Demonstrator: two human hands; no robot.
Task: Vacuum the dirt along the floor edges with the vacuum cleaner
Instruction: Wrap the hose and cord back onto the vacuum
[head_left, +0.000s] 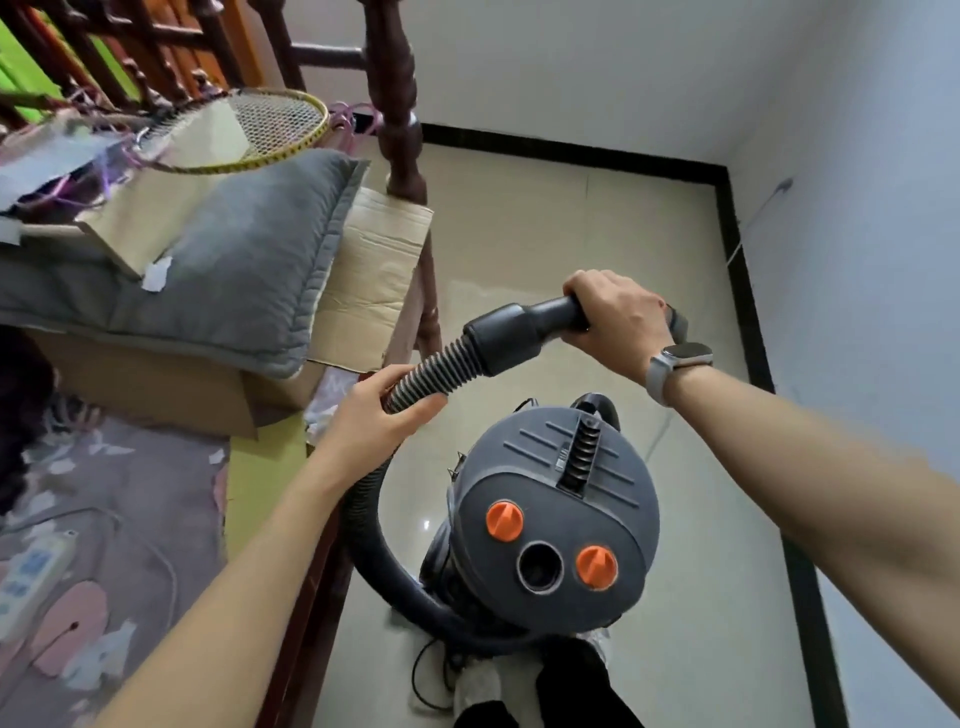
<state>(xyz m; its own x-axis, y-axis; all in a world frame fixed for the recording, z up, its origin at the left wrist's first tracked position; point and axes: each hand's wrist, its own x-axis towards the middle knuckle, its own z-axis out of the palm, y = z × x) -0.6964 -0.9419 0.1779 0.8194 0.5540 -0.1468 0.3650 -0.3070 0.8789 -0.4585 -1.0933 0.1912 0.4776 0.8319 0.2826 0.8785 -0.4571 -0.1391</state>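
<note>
A grey canister vacuum cleaner (558, 514) with two orange knobs stands on the beige tiled floor (571, 234) right below me. Its ribbed black hose (366, 525) loops up from the canister's left side. My left hand (384, 410) grips the ribbed hose just below the rigid black handle piece (519, 327). My right hand (618, 322), with a grey watch on the wrist, is closed around the upper end of that handle. The nozzle end beyond my right hand is mostly hidden. A black skirting strip (737, 260) runs along the floor's far and right edges.
A dark wooden bed frame post (397, 98) stands on the left, with a grey cushion (244, 260), cardboard (374, 270) and a badminton racket (260, 130) on the bed. White walls (857, 234) close in the narrow floor strip. A black cord (423, 675) lies near my feet.
</note>
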